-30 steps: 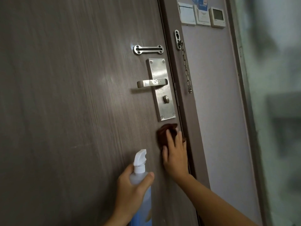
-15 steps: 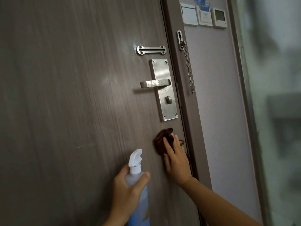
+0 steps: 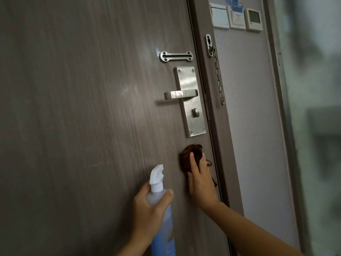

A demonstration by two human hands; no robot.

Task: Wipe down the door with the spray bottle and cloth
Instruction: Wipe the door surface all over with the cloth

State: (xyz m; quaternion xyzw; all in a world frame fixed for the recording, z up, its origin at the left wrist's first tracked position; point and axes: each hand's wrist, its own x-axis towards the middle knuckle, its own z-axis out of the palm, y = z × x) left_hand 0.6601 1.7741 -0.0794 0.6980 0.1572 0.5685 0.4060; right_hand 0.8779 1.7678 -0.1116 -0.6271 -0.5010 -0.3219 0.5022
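Right hand (image 3: 200, 180) flat, pressing soft bunched cloth (image 3: 188, 156) near door (image 3: 83, 117) latch edge; left hand (image 3: 147, 215) wraps light, likely slippery spray bottle (image 3: 160, 206) neck.

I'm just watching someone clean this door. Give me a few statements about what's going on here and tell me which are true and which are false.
1. The right hand presses a brown cloth against the door. True.
2. The cloth is above the lever handle. False: it is below the lock plate, near the door's edge.
3. The left hand holds a spray bottle with a white nozzle. True.
4. The security chain is hooked into the slotted plate on the door. False: it hangs loose from the frame.
5. The bottle's nozzle touches the cloth. False: they are apart, with the bottle left of the cloth.
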